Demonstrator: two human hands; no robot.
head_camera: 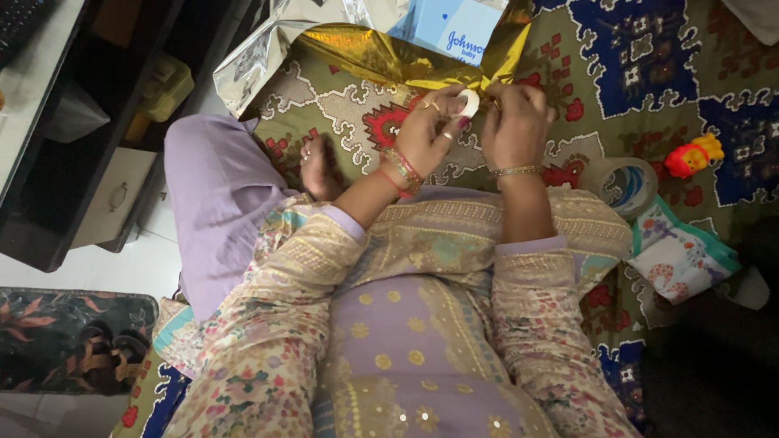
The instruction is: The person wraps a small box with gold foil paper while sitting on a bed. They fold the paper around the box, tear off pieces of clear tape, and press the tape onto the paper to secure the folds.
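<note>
I sit on a patterned rug with shiny gold wrapping paper (365,53) spread in front of me, folded around a pale blue box (454,28). My left hand (430,134) holds a small white roll of tape (468,103) against the near edge of the paper. My right hand (515,122) pinches the gold paper's edge right beside it, fingers closed on the foil. Both wrists wear bangles.
A large roll of clear packing tape (623,185) lies on the rug to my right, next to an orange and yellow toy (694,156) and a folded printed cloth (682,259). Dark furniture with a drawer (105,199) stands on the left. My bare foot (320,166) rests near the paper.
</note>
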